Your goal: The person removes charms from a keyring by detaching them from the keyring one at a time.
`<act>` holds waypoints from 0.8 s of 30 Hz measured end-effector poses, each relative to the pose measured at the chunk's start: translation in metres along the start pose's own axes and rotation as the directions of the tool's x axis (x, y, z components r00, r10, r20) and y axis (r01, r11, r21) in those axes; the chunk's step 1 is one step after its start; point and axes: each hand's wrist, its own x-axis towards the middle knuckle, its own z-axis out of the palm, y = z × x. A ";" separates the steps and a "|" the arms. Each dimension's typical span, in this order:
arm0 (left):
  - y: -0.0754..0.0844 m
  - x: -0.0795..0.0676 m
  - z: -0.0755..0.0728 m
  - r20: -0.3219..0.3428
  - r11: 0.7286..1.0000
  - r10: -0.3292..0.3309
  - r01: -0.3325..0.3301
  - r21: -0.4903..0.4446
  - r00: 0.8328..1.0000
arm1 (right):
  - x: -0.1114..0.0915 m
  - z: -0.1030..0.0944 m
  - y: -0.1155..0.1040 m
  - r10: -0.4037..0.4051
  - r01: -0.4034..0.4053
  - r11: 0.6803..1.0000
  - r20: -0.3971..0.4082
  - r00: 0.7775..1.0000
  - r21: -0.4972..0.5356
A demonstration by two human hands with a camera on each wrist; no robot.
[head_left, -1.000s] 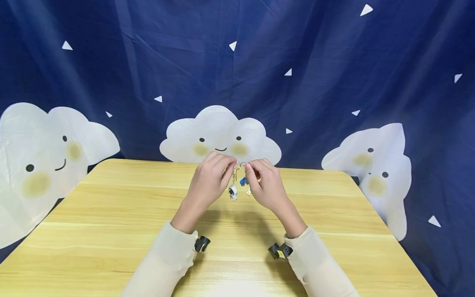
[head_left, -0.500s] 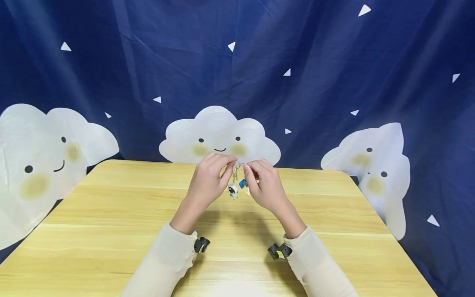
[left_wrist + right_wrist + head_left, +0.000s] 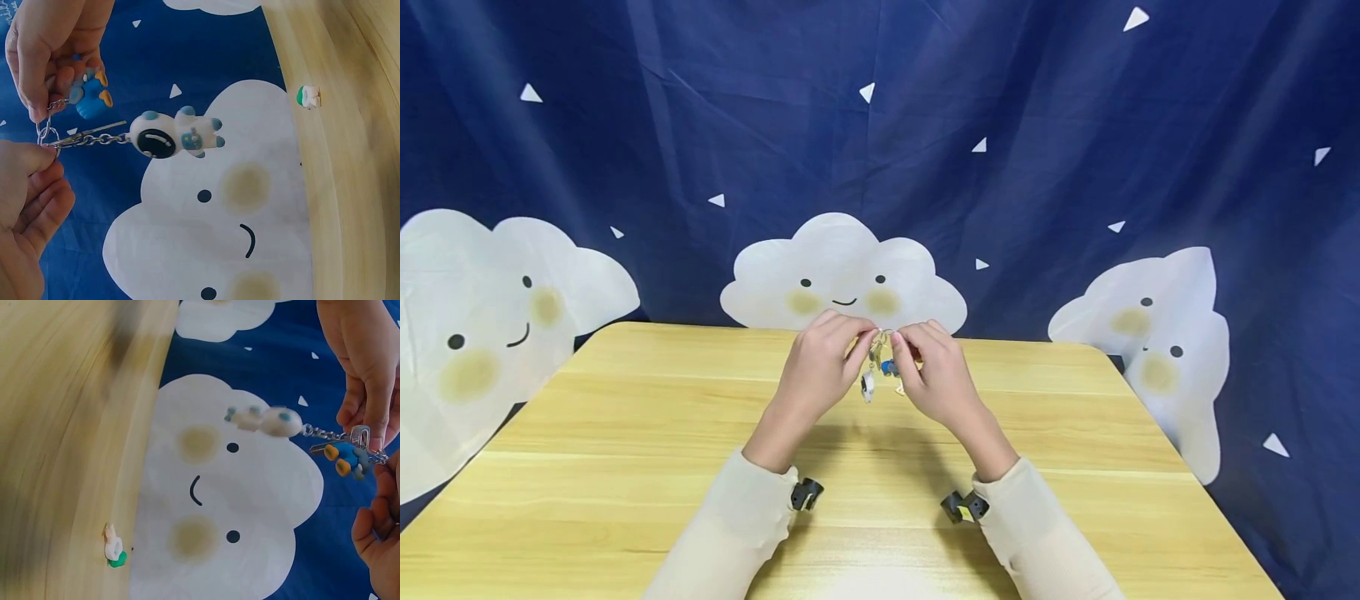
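Near the table's back edge, my left hand [image 3: 823, 358] pinches a metal key ring [image 3: 47, 134] between thumb and fingertips. An astronaut charm [image 3: 159, 134], white with a black visor, hangs from it on a short chain, beside a flat thin key [image 3: 103, 129]. Facing it, my right hand [image 3: 942, 367] pinches the far side of the ring, fingertips almost meeting the left ones. Close by its fingers hangs a small blue figure charm [image 3: 94, 97] with orange feet. The right fingers partly hide the ring in the head view.
A small white and green figure [image 3: 309, 97] lies on the wooden table [image 3: 662, 433] near its back edge. Behind the table hangs a dark blue curtain [image 3: 790, 108] printed with clouds. Black wrist cameras [image 3: 807, 494] sit at the sleeves.
The astronaut charm has turned from facing front to sideways and swung slightly. The blue figure has shifted a little left. Both hands stay nearly in place, still pinching the ring.
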 end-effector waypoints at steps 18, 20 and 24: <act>-0.002 0.002 0.000 -0.015 0.999 -0.022 0.021 -0.041 1.000 | -0.001 0.001 -0.001 0.014 -0.014 1.000 0.003 1.000 0.003; -0.002 0.001 0.000 -0.004 0.999 -0.020 0.020 -0.031 1.000 | -0.001 0.000 -0.002 0.016 -0.016 1.000 0.006 1.000 -0.001; -0.001 0.001 0.000 0.024 1.000 -0.010 0.010 -0.002 1.000 | 0.000 -0.001 -0.002 0.017 -0.017 1.000 0.008 1.000 -0.009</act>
